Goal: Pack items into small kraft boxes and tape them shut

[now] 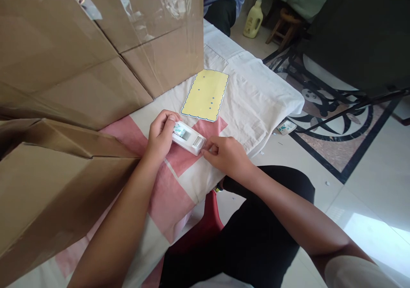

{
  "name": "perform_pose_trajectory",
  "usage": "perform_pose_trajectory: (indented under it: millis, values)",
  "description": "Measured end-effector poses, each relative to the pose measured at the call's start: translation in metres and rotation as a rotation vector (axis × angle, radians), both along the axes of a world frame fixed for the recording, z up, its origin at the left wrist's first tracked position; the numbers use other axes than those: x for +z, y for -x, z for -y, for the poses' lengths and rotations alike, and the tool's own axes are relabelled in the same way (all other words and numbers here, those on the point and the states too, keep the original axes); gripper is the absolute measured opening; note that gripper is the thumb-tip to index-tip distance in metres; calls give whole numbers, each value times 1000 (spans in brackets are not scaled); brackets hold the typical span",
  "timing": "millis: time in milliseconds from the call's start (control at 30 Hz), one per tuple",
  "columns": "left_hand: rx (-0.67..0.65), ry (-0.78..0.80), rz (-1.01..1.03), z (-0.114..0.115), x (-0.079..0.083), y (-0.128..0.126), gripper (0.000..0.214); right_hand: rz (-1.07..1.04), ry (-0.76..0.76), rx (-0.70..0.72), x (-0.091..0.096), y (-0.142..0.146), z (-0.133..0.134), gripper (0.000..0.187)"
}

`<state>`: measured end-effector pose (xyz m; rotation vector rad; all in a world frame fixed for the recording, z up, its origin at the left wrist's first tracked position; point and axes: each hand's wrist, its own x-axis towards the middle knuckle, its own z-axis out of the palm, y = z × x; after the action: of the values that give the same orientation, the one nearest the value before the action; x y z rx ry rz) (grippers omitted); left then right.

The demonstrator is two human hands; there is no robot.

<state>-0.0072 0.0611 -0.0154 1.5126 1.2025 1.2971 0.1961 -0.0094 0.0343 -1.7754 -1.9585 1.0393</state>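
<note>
My left hand [162,132] grips the left end of a small white plastic case [188,137], its thumb on top. The case is long and narrow, with turquoise print on a label at the left and a small ribbed rectangle near the right end. At that right end, the fingers of my right hand [226,154] are closed in a pinch on the edge. Both hands hold the case just over the pink and white cloth [176,185]. Beyond it lies a pale yellow card [206,95] with a scalloped blue outline, flat on the cloth. What exactly the case contains is unclear.
Large taped cardboard boxes [96,44] stand at the left and back, with an open carton [64,194] nearer. The cloth-covered table's edge runs along the right. On the floor are a yellow jug [253,19], a wooden stool [285,25] and a paper cup [286,127]. Another person [224,6] sits behind.
</note>
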Motion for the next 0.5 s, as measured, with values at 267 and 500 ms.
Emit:
perform_pose_trajectory:
  millis: [267, 500]
  values:
    - [4, -15, -8, 0, 0, 0, 19, -363, 114, 102, 4, -16, -5, 16]
    - [-11, -34, 8, 0, -1, 1, 19, -586, 282, 93, 11, -26, -9, 29]
